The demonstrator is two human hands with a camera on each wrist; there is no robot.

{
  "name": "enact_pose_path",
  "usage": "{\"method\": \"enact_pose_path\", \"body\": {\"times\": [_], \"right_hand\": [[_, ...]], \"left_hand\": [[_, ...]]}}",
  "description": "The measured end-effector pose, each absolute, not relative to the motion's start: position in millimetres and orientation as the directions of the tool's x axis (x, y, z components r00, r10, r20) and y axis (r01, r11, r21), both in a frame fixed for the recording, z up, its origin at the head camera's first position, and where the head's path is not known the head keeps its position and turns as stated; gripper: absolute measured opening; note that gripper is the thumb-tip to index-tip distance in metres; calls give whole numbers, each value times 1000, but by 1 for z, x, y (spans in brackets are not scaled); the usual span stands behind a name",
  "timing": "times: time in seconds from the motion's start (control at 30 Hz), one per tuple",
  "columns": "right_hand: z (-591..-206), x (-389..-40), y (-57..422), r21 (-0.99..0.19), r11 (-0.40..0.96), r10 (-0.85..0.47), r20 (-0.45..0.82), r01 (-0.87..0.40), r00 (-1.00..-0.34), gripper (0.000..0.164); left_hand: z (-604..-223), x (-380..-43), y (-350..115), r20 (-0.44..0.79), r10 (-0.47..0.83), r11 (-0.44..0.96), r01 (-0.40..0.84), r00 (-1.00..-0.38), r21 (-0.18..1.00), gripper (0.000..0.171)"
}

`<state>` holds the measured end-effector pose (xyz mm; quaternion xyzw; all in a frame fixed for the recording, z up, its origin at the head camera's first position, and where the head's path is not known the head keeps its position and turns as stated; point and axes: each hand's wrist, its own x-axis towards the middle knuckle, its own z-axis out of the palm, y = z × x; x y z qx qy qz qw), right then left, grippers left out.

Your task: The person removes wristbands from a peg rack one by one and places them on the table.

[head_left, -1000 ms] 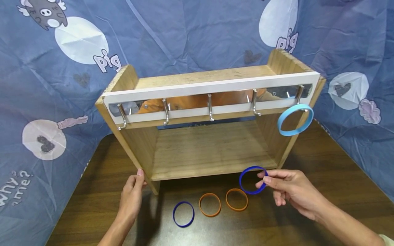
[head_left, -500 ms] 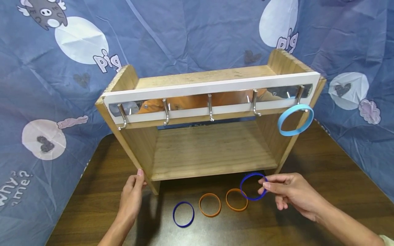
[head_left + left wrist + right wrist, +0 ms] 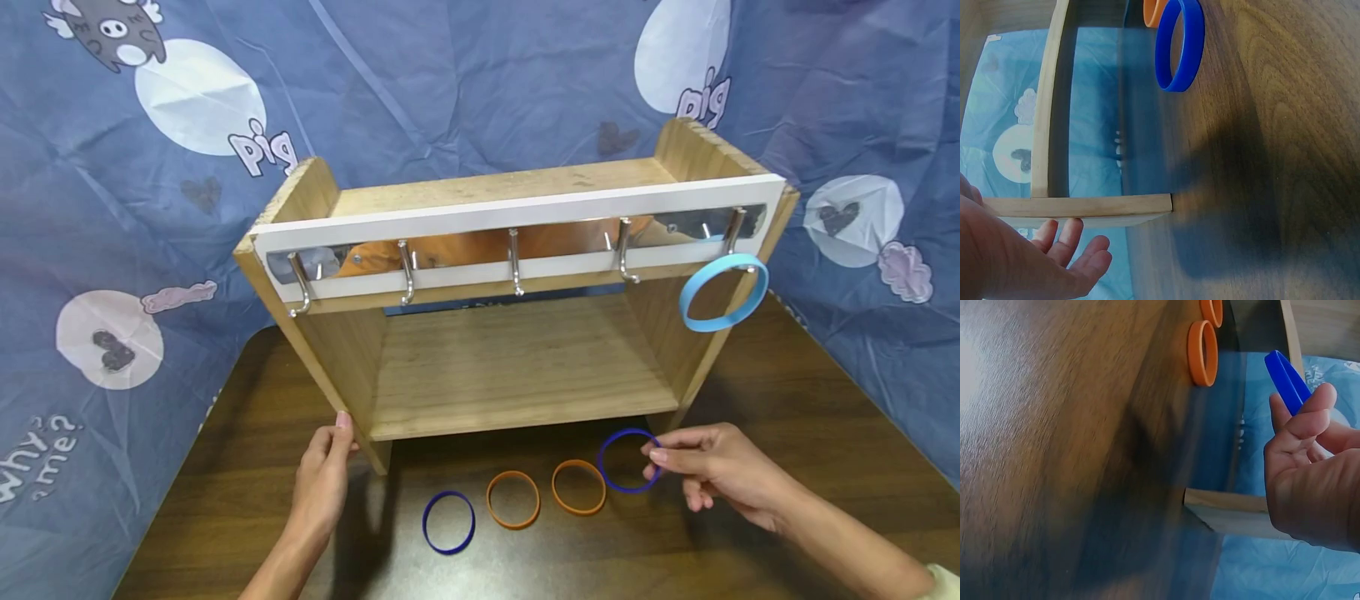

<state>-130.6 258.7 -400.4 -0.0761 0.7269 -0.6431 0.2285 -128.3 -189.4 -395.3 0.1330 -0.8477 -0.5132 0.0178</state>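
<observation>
A blue silicone wristband (image 3: 1285,378) is pinched between the thumb and fingers of my right hand (image 3: 731,471), low in front of the shelf's right end. My left hand (image 3: 322,479) holds the lower left side panel of a wooden shelf (image 3: 517,358), thumb on its front edge and fingers on the outer face. A light blue wristband (image 3: 723,323) hangs from the rightmost metal hook (image 3: 735,229). Lying on the table are another blue wristband (image 3: 425,533) and two orange wristbands, one on the left (image 3: 513,526) and one on the right (image 3: 577,511).
Across the shelf's upper front runs a white strip (image 3: 450,214) with a mirror-like band and several metal hooks. Bare hooks include the leftmost (image 3: 299,279) and the middle one (image 3: 514,260). Behind the brown wooden table (image 3: 247,442) hangs a blue printed cloth (image 3: 465,83).
My right hand has moved down and slightly right with the blue wristband, which now appears beside the right orange wristband. My left hand stays at the side panel.
</observation>
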Motion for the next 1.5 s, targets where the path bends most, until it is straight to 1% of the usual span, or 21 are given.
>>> {"method": "enact_pose_path", "body": {"times": [0.4,0.5,0.6,0.73,0.87,1.03,1.27,1.5], "right_hand": [[-412,-136,268,-967,172,-428,-246,189,-870,24],[-412,-136,269,-964,188,-423,-253,189,-870,27],[-412,-137,270,-957,216,-407,-271,196,-872,33],[-413,-139,274,-939,265,-371,-308,218,-876,39],[-417,-141,276,-921,314,-339,-334,229,-880,39],[-423,-141,273,-888,410,-295,-344,207,-891,35],[-433,-139,266,-789,603,-194,-291,121,-937,25],[-436,-139,262,-735,664,-121,-288,138,-950,20]], "left_hand": [[-395,-129,-189,-105,-248,440,-208,-963,874,65],[-395,-129,-189,-106,-246,438,-207,-964,875,65],[-394,-128,-189,-107,-240,435,-206,-965,877,66],[-394,-128,-189,-106,-236,433,-202,-966,878,66],[-394,-128,-189,-107,-235,436,-203,-966,877,66],[-394,-128,-189,-109,-238,433,-206,-965,878,66],[-395,-129,-188,-108,-246,436,-209,-963,875,65],[-394,-128,-190,-122,-236,436,-217,-964,873,67]]}}
